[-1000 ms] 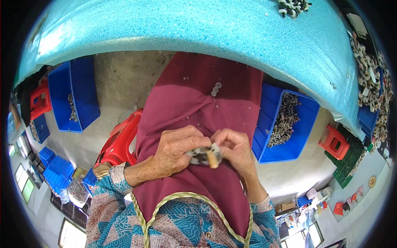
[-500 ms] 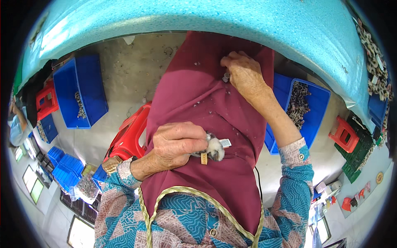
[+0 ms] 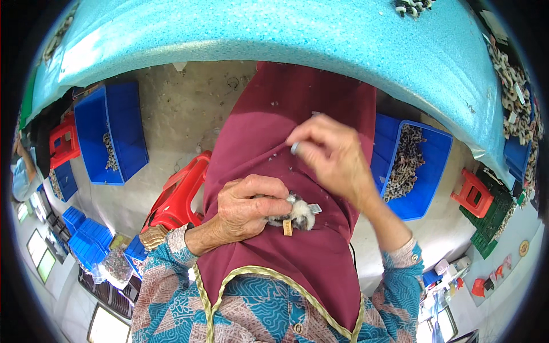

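Note:
My left hand is closed round a small fluffy grey-and-white plush piece above my lap. A tan tag and a white label stick out from it. To the upper right of the plush, my right hand is raised over the dark red apron, blurred by motion. Its fingers are drawn together, and a small pale grey bit shows at the fingertips. I cannot make out what that is. Part of the plush is hidden under my left fingers.
A table with a shiny turquoise cover curves across the far side, with small plush pieces on it. Blue crates holding plush pieces stand on both sides. Red stools stand on the floor. A person sits far left.
My right hand has come back from the far part of the apron toward the plush piece. My left hand keeps its hold on the plush. The view has shifted slightly.

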Available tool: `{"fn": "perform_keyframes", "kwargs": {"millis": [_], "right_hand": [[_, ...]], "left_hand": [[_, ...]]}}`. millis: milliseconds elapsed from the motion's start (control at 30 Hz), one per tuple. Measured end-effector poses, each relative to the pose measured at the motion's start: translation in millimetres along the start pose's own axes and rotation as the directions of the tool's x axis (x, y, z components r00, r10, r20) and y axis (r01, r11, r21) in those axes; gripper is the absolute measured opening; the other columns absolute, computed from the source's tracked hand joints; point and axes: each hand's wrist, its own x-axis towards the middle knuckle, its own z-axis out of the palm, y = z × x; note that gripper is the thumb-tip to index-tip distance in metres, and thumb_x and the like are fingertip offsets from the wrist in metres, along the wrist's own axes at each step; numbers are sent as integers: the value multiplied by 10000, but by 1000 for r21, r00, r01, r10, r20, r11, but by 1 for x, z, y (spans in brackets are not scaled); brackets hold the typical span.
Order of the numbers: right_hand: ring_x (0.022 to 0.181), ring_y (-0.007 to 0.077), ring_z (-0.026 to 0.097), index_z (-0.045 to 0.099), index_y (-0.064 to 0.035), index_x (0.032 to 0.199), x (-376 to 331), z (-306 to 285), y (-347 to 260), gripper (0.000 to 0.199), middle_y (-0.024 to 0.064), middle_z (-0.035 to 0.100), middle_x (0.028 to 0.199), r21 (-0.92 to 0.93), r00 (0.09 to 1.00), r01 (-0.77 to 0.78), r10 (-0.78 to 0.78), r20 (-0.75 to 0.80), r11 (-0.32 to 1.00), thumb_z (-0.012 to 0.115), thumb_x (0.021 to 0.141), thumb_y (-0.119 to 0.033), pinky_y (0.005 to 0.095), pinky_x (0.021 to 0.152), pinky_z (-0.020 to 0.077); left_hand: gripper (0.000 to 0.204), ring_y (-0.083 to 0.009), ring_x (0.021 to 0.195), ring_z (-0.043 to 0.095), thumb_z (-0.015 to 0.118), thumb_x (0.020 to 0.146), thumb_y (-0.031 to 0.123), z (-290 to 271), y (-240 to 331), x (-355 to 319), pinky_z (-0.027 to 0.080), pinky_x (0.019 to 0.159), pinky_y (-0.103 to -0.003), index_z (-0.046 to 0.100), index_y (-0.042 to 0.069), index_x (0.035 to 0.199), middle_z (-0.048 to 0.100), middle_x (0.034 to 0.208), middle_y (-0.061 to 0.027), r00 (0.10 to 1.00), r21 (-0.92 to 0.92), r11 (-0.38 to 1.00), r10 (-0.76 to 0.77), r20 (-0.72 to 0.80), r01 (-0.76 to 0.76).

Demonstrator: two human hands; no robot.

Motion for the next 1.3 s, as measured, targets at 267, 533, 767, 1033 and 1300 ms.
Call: {"fn": "perform_keyframes", "kwargs": {"millis": [267, 533, 767, 1033, 1300], "right_hand": [[690, 96, 592, 624, 34, 893, -46, 26, -20, 108, 72, 622, 801, 463, 921, -370, 382, 72, 806, 592, 790, 42, 224, 596, 469], [739, 114, 600, 632, 28, 913, -55, 24, -18, 124, 74, 631, 819, 452, 922, -365, 383, 55, 814, 567, 807, 29, 239, 647, 469], [735, 136, 607, 629, 29, 911, -58, 30, -15, 145, 85, 628, 809, 426, 936, -279, 342, -78, 860, 545, 798, 65, 247, 651, 473], [779, 107, 576, 570, 45, 860, -68, 30, -15, 71, 77, 606, 848, 519, 885, -291, 432, -172, 804, 531, 821, 90, 228, 719, 474], [817, 152, 607, 535, 23, 1022, -67, 16, -36, 290, 80, 621, 921, 427, 912, -379, 410, 22, 821, 563, 744, 101, 251, 676, 508]], "left_hand": [[222, -161, 740, 596, 606, 613, -97, 2, -3, 1, 498, 631, -263, 687, 40, 768, 593, 857, -71, 985, -52, 988, -152, -79, 148], [220, -164, 742, 588, 605, 608, -105, 4, -2, 2, 483, 625, -264, 676, 42, 755, 585, 841, -66, 982, -10, 984, -177, -70, 177], [295, -187, 783, 596, 599, 590, -128, 9, 1, 4, 488, 674, -266, 670, 39, 824, 590, 874, -72, 959, 57, 964, -252, -131, 261], [267, -211, 823, 621, 609, 723, -24, 17, 4, 8, 487, 725, -304, 633, 8, 987, 628, 883, -121, 884, -158, 874, -467, -13, 459], [199, -286, 732, 611, 601, 732, 93, 23, -9, -4, 487, 648, -352, 623, 14, 913, 599, 778, -118, 947, -118, 964, -258, -194, 239]]}}
